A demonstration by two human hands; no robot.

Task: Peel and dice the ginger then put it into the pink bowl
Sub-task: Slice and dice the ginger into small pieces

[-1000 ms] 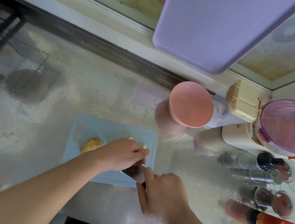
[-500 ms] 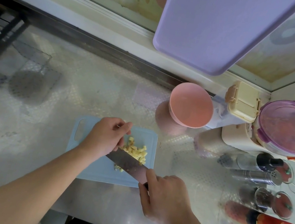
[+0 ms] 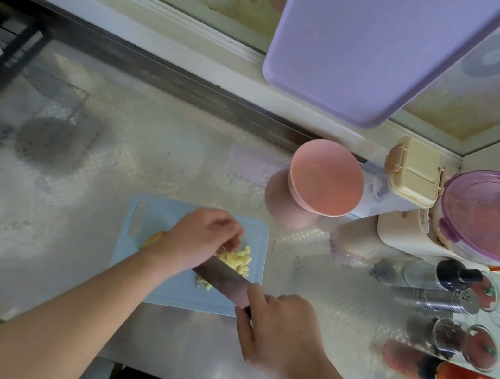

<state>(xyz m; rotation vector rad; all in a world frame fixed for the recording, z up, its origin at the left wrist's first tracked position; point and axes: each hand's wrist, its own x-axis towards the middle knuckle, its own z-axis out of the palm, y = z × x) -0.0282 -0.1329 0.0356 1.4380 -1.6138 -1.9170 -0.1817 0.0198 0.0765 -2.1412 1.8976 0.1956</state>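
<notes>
Head view: pale-yellow diced ginger [image 3: 237, 260] heaped beside knife [image 3: 222, 279] gripped by right hand [image 3: 279, 335]; left hand [image 3: 199, 240] curled, fingers' hold unclear.

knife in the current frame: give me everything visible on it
The knife has a broad, flat, dull metal blade, slightly blurred. It lies across the near right part of the blue board, slanting from the right hand, which grips the hidden handle with the forefinger along the spine, toward the left hand, which covers its tip. Diced ginger lies on both sides of the blade.
</notes>
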